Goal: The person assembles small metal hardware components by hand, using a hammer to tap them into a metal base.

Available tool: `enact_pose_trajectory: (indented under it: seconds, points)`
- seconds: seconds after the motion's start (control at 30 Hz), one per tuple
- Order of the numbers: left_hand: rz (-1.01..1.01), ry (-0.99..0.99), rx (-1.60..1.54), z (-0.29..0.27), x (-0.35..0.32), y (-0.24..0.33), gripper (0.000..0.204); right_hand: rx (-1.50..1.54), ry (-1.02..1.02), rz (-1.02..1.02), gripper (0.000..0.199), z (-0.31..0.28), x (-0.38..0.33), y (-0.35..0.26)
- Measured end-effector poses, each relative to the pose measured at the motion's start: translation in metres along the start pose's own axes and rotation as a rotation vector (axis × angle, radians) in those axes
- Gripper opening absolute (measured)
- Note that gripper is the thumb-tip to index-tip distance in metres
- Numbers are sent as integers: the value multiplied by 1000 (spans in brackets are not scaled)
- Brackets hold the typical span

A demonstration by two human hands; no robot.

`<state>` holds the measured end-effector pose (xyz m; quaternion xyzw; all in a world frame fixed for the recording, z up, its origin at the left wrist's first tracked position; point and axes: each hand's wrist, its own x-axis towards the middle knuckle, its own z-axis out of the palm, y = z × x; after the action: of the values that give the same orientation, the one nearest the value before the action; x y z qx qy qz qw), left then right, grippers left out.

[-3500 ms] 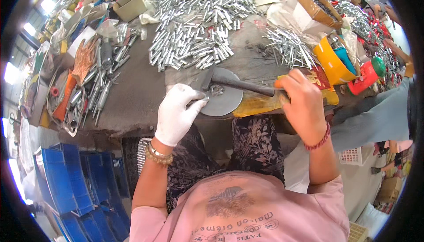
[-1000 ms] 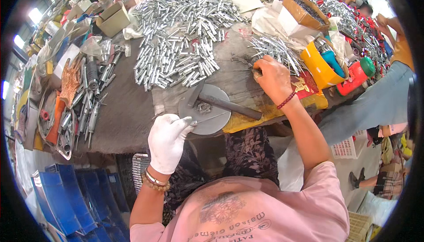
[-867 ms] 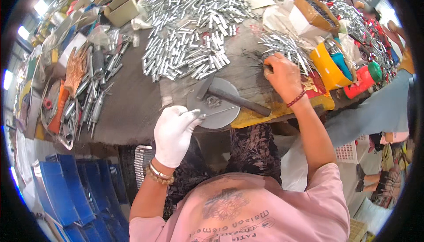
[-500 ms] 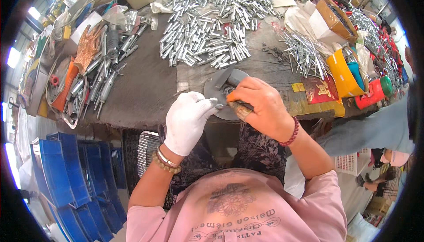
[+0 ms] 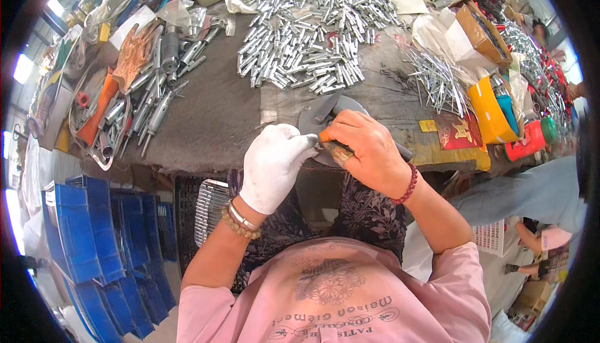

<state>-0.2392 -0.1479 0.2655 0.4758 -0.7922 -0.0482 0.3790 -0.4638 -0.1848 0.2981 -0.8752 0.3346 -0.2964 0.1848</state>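
My left hand (image 5: 273,165), in a white glove with a darkened fingertip, pinches a small metal part that the fingers mostly hide. Close against it works my bare right hand (image 5: 369,152), with orange wrap on a finger and brownish tape on the thumb. That hand is closed around what looks like a hammer; its dark grey head (image 5: 326,108) juts out past the fingers. Beneath both hands, at the bench's near edge, lies a round grey metal disc (image 5: 307,120), partly covered. Beyond it spreads a large heap of short silvery metal tubes (image 5: 303,46).
Hand tools (image 5: 156,115) and an orange-patterned glove (image 5: 134,58) crowd the left. At right are thin metal rods (image 5: 437,80), a red card (image 5: 455,131), a yellow container (image 5: 490,110) and a red jar (image 5: 522,149). Blue bins (image 5: 81,230) stand below left; another person's leg (image 5: 519,186) is at right.
The view has shifted slightly. My right hand has drawn in against the left fingertips, and the small part between them is now more hidden. The hammer has swung a little.
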Motion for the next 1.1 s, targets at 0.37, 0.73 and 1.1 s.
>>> enact_pose_trajectory:
  seconds: [0.37,0.73,1.1]
  points:
    - [5,-15,26,0,-1,0,27,-318,13,-101,28,3,-6,-11]
    - [-25,-11,-70,1,-1,-3,22,-382,107,215,55,-32,-27,9]
    - [30,4,-61,4,1,-3,29,-283,303,101,51,-22,-64,-23]
